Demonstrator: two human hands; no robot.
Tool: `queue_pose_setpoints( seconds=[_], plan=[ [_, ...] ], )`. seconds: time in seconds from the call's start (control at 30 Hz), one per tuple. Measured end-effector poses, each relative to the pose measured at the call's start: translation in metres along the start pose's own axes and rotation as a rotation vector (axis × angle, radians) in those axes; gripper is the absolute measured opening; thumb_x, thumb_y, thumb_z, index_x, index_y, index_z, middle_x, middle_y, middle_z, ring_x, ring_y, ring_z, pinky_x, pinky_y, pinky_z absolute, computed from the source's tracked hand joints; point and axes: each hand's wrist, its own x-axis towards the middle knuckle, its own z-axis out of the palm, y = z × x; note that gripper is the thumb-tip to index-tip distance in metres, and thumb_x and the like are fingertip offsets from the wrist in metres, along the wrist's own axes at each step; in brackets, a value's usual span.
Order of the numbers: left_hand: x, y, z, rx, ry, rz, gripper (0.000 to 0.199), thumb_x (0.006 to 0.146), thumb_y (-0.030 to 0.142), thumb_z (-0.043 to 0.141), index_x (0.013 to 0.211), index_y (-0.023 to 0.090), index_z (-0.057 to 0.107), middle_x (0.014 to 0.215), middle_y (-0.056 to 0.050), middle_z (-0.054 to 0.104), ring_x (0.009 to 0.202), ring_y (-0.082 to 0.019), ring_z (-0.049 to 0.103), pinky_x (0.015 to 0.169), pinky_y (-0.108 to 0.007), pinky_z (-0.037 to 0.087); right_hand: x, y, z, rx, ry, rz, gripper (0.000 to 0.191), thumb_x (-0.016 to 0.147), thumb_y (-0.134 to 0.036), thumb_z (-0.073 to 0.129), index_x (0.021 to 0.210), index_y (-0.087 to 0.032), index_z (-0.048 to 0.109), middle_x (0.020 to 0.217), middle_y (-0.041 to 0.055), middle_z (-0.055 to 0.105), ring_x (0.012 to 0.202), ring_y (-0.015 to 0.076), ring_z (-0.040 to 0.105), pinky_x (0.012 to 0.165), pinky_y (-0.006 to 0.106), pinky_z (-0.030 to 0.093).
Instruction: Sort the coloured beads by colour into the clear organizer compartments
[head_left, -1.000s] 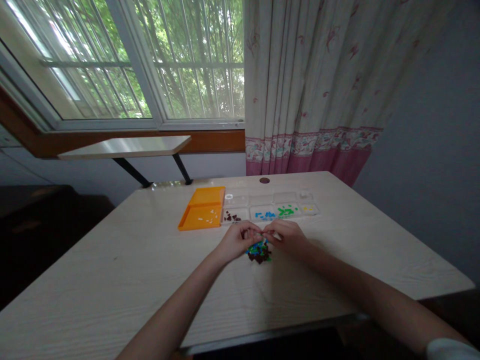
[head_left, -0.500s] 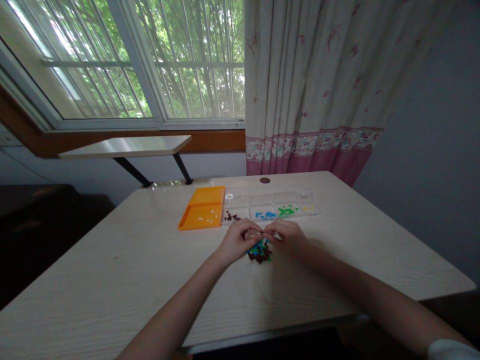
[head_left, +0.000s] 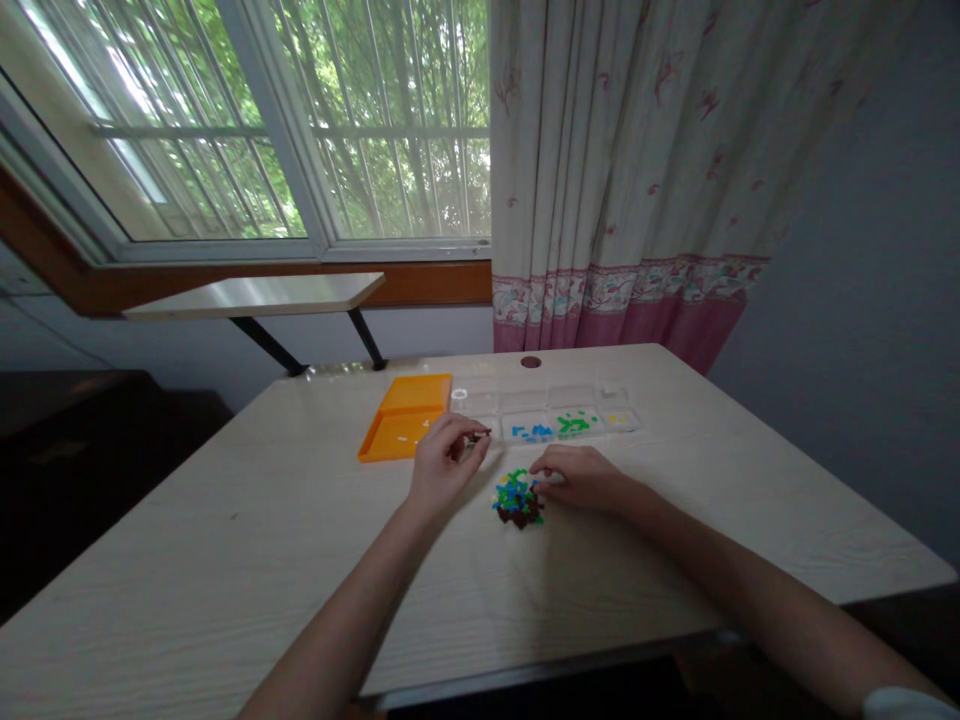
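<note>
One multicoloured cluster [head_left: 517, 505] nearest, sitting on the counter [head_left: 300, 580]: brown at the near edge, blue, green and a bit of yellow above. Reads as many small pieces already joined; can't tell how many.

Right hand [head_left: 577, 478] just beside its right side, thumb and index slightly parted; contact or a held piece, can't tell.

Left hand [head_left: 448, 462] a bit farther out, fingers curled near closed at the brown pieces [head_left: 480, 437]. Dark bit right at the tips; can't confirm a grip.

Beyond: orange tray [head_left: 412, 395], partly behind left hand, a few white pieces [head_left: 403, 439] in it. Clear tray [head_left: 636, 424] to its right: loose blue pieces [head_left: 534, 433], then green pieces [head_left: 576, 424], few yellow pieces [head_left: 618, 418] at the right end.

Status, my read: cluster well built up, loose stock in every colour unused. Final size unknown.
</note>
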Motion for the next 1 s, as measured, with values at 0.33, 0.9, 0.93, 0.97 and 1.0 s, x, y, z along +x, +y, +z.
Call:
queue_pose_setpoints(
  seconds=[0.33, 0.9, 0.93, 0.97, 1.0],
  plan=[
    [-0.001, 0.003, -0.002, 0.051, 0.052, 0.027, 0.013, 0.076, 0.027, 0.055, 0.081, 0.017, 0.061, 0.077, -0.002, 0.052, 0.052, -0.006, 0.040, 0.048, -0.018, 0.035, 0.000, 0.001, -0.003, 0.057, -0.047, -0.115, 0.019, 0.083, -0.026, 0.049, 0.094, -0.022, 0.063, 0.088, 0.0028, 0.063, 0.081, 0.0130, 0.058, 0.071, 0.022, 0.043],
    [0.003, -0.046, -0.005, 0.587, -0.074, -0.351, 0.022, 0.077, 0.033, 0.046, 0.083, 0.019, 0.062, 0.086, -0.005, 0.059, 0.081, -0.020, 0.056, 0.068, -0.028, 0.042, 0.000, 0.000, 0.000, 0.115, -0.035, -0.116, 0.012, 0.082, -0.020, 0.048, 0.087, -0.019, 0.058, 0.086, 0.0031, 0.062, 0.081, 0.0135, 0.056, 0.072, 0.022, 0.042],
    [0.003, -0.045, -0.005, 0.596, -0.088, -0.352, 0.022, 0.078, 0.032, 0.046, 0.085, 0.019, 0.062, 0.087, -0.005, 0.059, 0.082, -0.020, 0.056, 0.068, -0.028, 0.043, 0.000, 0.001, 0.000, 0.117, -0.030, -0.115, 0.012, 0.083, -0.021, 0.047, 0.087, -0.019, 0.058, 0.086, 0.0031, 0.062, 0.081, 0.0134, 0.056, 0.073, 0.022, 0.042],
    [0.002, -0.044, -0.005, 0.602, -0.098, -0.351, 0.023, 0.078, 0.032, 0.045, 0.086, 0.019, 0.062, 0.088, -0.005, 0.059, 0.082, -0.020, 0.056, 0.069, -0.028, 0.043, -0.001, 0.001, 0.001, 0.119, -0.026, -0.115, 0.012, 0.083, -0.022, 0.046, 0.087, -0.019, 0.058, 0.086, 0.0030, 0.062, 0.082, 0.0134, 0.056, 0.073, 0.022, 0.042],
    [0.002, -0.043, -0.005, 0.605, -0.104, -0.349, 0.023, 0.079, 0.031, 0.044, 0.086, 0.020, 0.062, 0.089, -0.005, 0.059, 0.083, -0.020, 0.057, 0.069, -0.028, 0.043, -0.001, 0.002, 0.002, 0.119, -0.023, -0.114, 0.012, 0.084, -0.022, 0.046, 0.087, -0.019, 0.058, 0.086, 0.0029, 0.062, 0.082, 0.0134, 0.056, 0.074, 0.022, 0.042]
  ],
)
